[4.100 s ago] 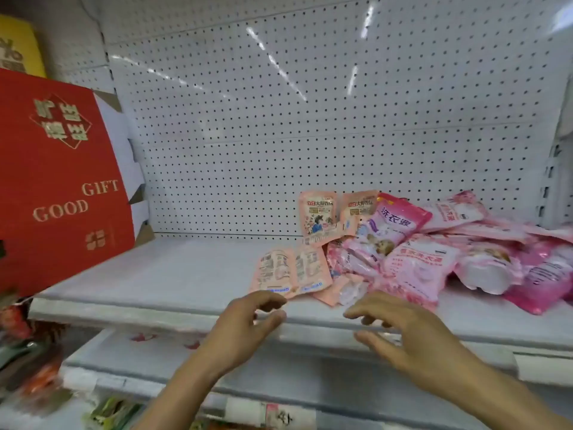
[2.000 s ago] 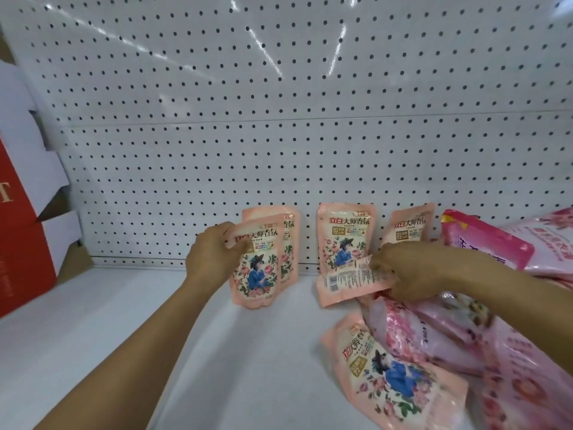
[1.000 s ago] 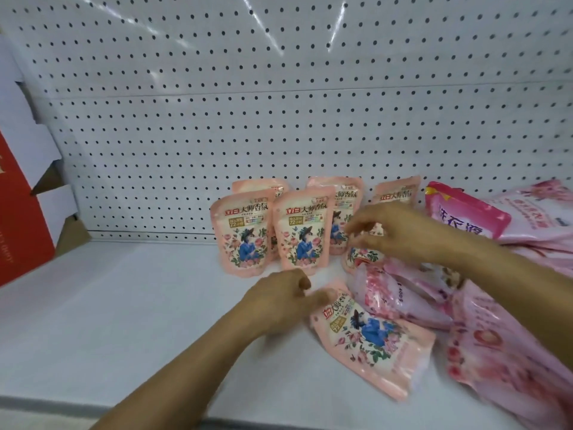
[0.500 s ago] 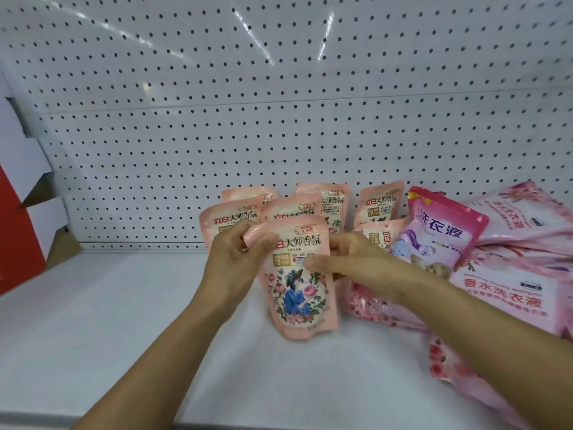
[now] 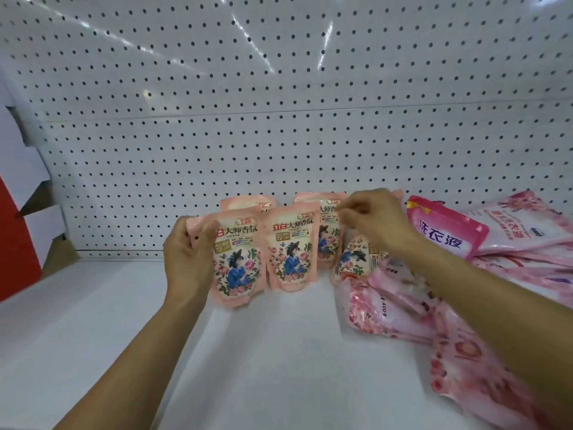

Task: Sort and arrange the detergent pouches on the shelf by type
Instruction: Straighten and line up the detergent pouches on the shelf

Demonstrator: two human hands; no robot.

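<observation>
Small peach detergent pouches with a blue figure and roses stand in a row on the white shelf (image 5: 273, 361), against the pegboard. My left hand (image 5: 187, 259) grips the left edge of the front-left peach pouch (image 5: 237, 268), holding it upright. A second peach pouch (image 5: 291, 252) stands beside it, and two more (image 5: 249, 202) stand behind. My right hand (image 5: 373, 221) has pinched fingers at the top of a rear peach pouch (image 5: 327, 240), above a tilted peach pouch (image 5: 353, 259); its grip is unclear. Larger pink pouches (image 5: 443, 231) lie heaped on the right.
The white pegboard back wall (image 5: 279, 119) closes off the rear. A red gift box (image 5: 15, 249) with white cardboard flaps (image 5: 31, 187) stands at the far left. Pale pink pouches (image 5: 480, 383) spill toward the shelf's front right, and another (image 5: 524, 225) leans at the back right.
My left hand has carried the peach pouch left and back into the front row. My right hand let go of it and moved right to the rear pouches.
</observation>
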